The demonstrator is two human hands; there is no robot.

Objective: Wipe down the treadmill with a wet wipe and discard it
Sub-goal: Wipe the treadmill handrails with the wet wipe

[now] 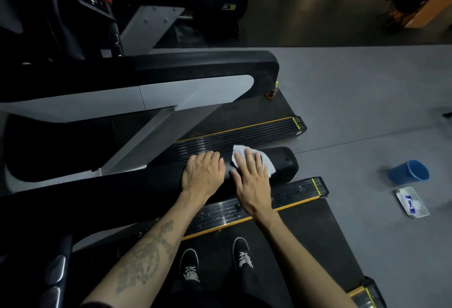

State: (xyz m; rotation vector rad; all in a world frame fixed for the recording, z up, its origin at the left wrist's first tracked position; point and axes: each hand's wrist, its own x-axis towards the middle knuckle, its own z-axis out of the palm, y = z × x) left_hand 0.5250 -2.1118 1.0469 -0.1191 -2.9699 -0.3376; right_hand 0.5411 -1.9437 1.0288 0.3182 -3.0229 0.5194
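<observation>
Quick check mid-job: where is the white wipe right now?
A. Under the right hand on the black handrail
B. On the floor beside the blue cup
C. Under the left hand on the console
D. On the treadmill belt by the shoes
A: the white wipe lies flat under the right hand on the black handrail, while the left hand rests bare beside it.

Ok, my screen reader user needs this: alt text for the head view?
A person's right hand presses a white wet wipe flat on a treadmill's black handrail, left hand resting beside it. A blue cup lies on the floor.
</observation>
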